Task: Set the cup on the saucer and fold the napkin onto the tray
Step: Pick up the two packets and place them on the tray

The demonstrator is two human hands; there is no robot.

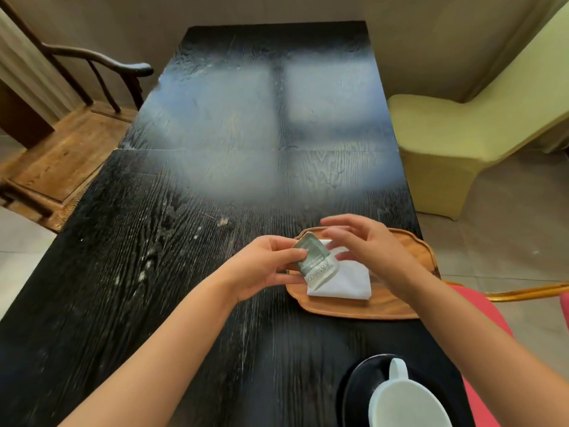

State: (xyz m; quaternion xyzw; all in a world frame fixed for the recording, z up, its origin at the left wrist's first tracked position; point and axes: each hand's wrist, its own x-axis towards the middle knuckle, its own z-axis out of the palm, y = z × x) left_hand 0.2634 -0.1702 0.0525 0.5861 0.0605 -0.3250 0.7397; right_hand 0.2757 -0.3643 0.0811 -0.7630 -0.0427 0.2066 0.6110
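A white cup (403,402) stands on a black saucer (357,383) at the table's near right corner. Farther back, a folded white napkin (345,282) lies on the brown wooden tray (385,306). My left hand (264,266) pinches a clear plastic wrapper with printed text (317,263) just above the napkin's left part. My right hand (369,251) hovers over the tray to the right of the wrapper, fingers spread and curled, holding nothing; its fingertips are close to the wrapper's top edge.
The dark wooden table (184,272) runs away from me, with glare across its middle. A brown wooden chair (61,143) stands at the left and a pale yellow covered chair (455,140) at the right. A red seat (480,315) is by my right forearm.
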